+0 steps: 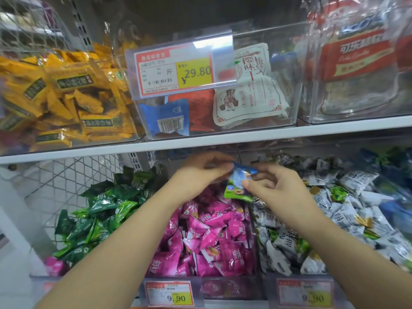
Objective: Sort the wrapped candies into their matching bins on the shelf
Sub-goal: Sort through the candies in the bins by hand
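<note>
Forearms (124, 241) low over the pink-candy bin (225, 288) | my left hand (200, 172) and right hand (274, 186) both pinch 1 blue-green candy (238, 185), held above the bin's back right corner | risk, as I judge it: a loose pinch drops it among pink candies (207, 237), wrong bin.

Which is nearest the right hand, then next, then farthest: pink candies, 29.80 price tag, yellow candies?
1. pink candies, just below the right hand.
2. 29.80 price tag, upper shelf, middle.
3. yellow candies, upper shelf, far left.
</note>
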